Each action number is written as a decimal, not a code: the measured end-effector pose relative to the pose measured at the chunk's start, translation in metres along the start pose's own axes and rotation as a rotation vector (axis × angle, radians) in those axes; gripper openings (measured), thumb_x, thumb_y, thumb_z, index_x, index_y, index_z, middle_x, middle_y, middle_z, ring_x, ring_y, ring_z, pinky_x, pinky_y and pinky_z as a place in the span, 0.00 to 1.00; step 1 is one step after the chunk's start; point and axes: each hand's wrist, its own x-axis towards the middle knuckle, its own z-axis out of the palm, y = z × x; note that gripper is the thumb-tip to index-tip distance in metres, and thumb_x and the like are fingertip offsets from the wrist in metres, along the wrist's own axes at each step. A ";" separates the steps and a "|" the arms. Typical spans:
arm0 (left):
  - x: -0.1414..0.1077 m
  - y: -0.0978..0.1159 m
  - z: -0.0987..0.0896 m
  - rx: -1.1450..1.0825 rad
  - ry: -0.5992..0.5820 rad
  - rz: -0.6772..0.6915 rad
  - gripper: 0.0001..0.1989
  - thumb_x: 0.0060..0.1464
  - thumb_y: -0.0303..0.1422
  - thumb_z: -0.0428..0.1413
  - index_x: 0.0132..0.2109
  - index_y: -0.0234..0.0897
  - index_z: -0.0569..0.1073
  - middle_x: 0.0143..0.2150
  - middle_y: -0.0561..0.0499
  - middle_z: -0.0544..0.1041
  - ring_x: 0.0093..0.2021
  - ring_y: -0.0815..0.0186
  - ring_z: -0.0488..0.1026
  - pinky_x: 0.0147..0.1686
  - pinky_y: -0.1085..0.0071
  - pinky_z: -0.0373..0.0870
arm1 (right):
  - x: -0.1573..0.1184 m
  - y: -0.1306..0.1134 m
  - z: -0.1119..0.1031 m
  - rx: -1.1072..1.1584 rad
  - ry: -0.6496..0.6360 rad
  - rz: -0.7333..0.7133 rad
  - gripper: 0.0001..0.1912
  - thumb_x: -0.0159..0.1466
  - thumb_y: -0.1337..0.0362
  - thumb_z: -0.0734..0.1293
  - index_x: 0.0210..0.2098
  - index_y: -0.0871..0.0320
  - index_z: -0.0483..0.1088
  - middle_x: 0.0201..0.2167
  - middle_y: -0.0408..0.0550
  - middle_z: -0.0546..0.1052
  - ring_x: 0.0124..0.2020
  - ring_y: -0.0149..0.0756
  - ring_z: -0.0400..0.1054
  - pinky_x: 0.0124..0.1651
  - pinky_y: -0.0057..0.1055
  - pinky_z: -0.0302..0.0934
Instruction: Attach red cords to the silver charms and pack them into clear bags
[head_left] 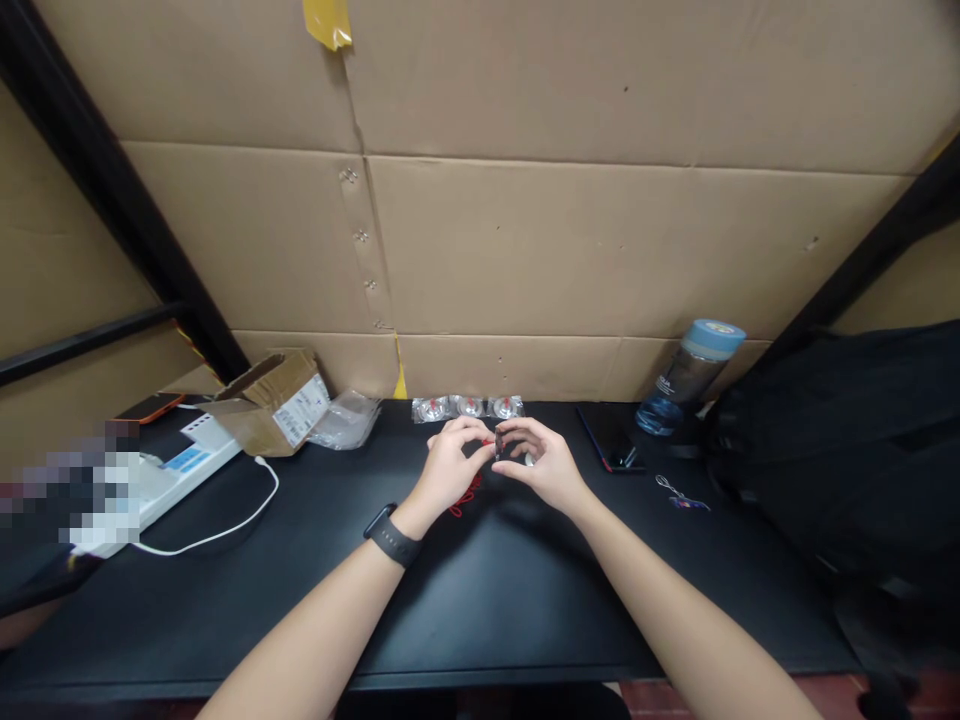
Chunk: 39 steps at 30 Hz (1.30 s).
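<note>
My left hand (450, 468), with a dark watch on the wrist, is closed in a pinch at a red cord (466, 497). Loops of this cord hang below the fingers, and a bit of red shows at the fingertips. Facing it, my right hand (549, 468) grips a small, shiny, see-through flat piece (498, 444) between thumb and fingers, seen nearly edge-on. The fingertips of both hands almost meet there. Behind the right fingers a small whitish round spot shows; I cannot make out what it is. Three clear packets (469, 406) with round silvery things and red bits lie beyond the hands.
On the left are an open cardboard box (277, 405), clear plastic wrap (345, 420), a white power strip (169, 490) and a white cable (255, 515). To the right are a phone (609, 438), a blue-lidded bottle (682, 380), a small strap charm (681, 498) and a black backpack (847, 450).
</note>
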 end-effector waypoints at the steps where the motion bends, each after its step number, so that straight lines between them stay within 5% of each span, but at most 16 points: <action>1: 0.000 0.002 0.000 0.016 -0.001 -0.003 0.03 0.57 0.30 0.61 0.37 0.42 0.80 0.46 0.50 0.79 0.53 0.59 0.73 0.54 0.62 0.67 | 0.000 0.001 0.001 0.001 0.008 0.002 0.29 0.51 0.59 0.81 0.49 0.54 0.73 0.45 0.50 0.79 0.45 0.42 0.76 0.43 0.35 0.70; 7: -0.004 0.010 0.003 0.134 0.055 -0.042 0.03 0.58 0.31 0.61 0.36 0.43 0.80 0.44 0.50 0.79 0.52 0.57 0.72 0.54 0.58 0.63 | 0.001 0.006 -0.002 -0.077 0.015 -0.029 0.21 0.51 0.55 0.81 0.37 0.55 0.73 0.49 0.51 0.78 0.44 0.41 0.76 0.43 0.34 0.71; 13: -0.004 0.013 0.001 0.215 0.055 -0.060 0.03 0.59 0.33 0.61 0.37 0.43 0.81 0.47 0.50 0.79 0.53 0.55 0.70 0.53 0.57 0.59 | 0.003 -0.005 -0.015 -0.317 -0.098 -0.110 0.12 0.69 0.53 0.66 0.40 0.55 0.76 0.48 0.53 0.77 0.45 0.40 0.74 0.40 0.33 0.70; 19: -0.005 0.018 0.001 0.217 0.047 -0.033 0.03 0.58 0.35 0.63 0.36 0.45 0.82 0.45 0.50 0.79 0.54 0.56 0.70 0.56 0.55 0.57 | 0.003 -0.004 -0.012 -0.371 -0.108 -0.160 0.09 0.69 0.59 0.65 0.37 0.55 0.75 0.44 0.51 0.76 0.42 0.38 0.72 0.40 0.32 0.67; 24: -0.002 0.006 0.002 -0.066 0.003 -0.060 0.06 0.61 0.36 0.59 0.44 0.41 0.78 0.49 0.47 0.79 0.55 0.58 0.72 0.58 0.57 0.63 | 0.002 0.001 -0.010 -0.385 -0.099 -0.141 0.05 0.66 0.63 0.67 0.34 0.55 0.75 0.43 0.49 0.73 0.41 0.37 0.71 0.38 0.30 0.65; 29: 0.001 -0.005 0.002 -0.378 -0.196 -0.120 0.22 0.57 0.37 0.63 0.57 0.39 0.70 0.52 0.43 0.79 0.55 0.59 0.76 0.57 0.61 0.70 | 0.001 0.000 -0.011 -0.427 -0.112 -0.199 0.04 0.64 0.65 0.68 0.33 0.54 0.75 0.45 0.49 0.71 0.46 0.39 0.69 0.50 0.36 0.64; 39: 0.002 0.012 -0.013 0.002 -0.319 -0.030 0.10 0.50 0.34 0.64 0.43 0.45 0.80 0.40 0.53 0.82 0.46 0.58 0.78 0.56 0.60 0.68 | -0.001 0.001 -0.012 -0.536 -0.130 -0.259 0.04 0.58 0.68 0.70 0.28 0.54 0.72 0.47 0.50 0.70 0.50 0.43 0.66 0.54 0.41 0.64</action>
